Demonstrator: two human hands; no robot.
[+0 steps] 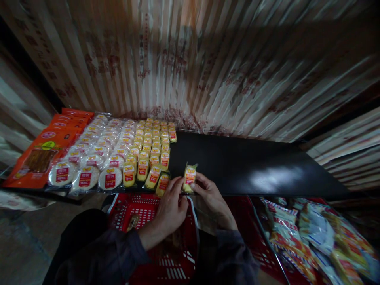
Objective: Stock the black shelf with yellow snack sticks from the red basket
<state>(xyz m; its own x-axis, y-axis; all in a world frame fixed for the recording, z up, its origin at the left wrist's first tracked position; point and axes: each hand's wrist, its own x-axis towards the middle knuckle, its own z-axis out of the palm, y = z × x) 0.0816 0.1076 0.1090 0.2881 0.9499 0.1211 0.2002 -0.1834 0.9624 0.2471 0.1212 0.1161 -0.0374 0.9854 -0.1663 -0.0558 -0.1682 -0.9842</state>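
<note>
Between my two hands is a small wrapped yellow cake point(189, 177) with a red-and-white label, upright at the front edge of the black shelf point(231, 158). My right hand point(213, 200) grips it from the right, thumb on its front. My left hand point(171, 208) is closed, its fingertips at the cake's left side; part of its grip is hidden. Just left of that hand, another wrapped yellow cake point(163, 184) leans at the shelf edge. Behind it, similar cakes point(147, 148) stand in several rows.
Further left are rows of round white wrapped crackers point(110, 178) and orange snack bags point(44, 150). A red basket point(118, 209) is below my hands, with a few items inside. Lower right, another basket holds colourful snack bags point(286, 227). Pleated printed sheeting point(190, 71) hangs behind the shelf.
</note>
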